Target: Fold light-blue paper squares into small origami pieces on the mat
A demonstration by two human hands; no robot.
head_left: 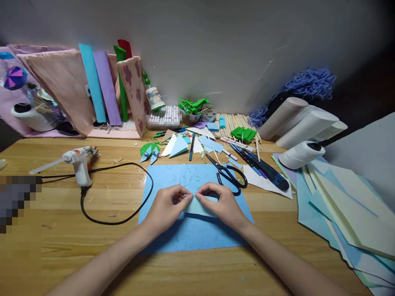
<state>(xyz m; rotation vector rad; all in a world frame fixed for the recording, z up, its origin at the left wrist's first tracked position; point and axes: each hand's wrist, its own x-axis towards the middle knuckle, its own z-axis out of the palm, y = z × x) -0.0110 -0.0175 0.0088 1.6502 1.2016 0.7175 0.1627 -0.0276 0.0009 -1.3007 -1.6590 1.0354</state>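
Note:
My left hand (173,204) and my right hand (219,202) meet over the blue mat (185,238). Between them is a small light-blue sheet of paper (201,209), its top edge pinched by thumb and fingers of both hands, fingertips almost touching. The hands cover part of its sides, so its full shape is hidden. Just beyond my right hand lie black-handled scissors (226,172), partly on the mat, blades pointing away to the left. At the mat's far left edge a folded blue paper piece (150,154) rests by a green disc (150,148).
A hot glue gun (80,164) stands at left, its black cord (119,223) looping to the mat. Paper scraps, pens and a dark cutter (271,174) lie behind. Paper sheets (348,205) are stacked at right near a white thread spool (302,154). Markers (164,117) sit at the back.

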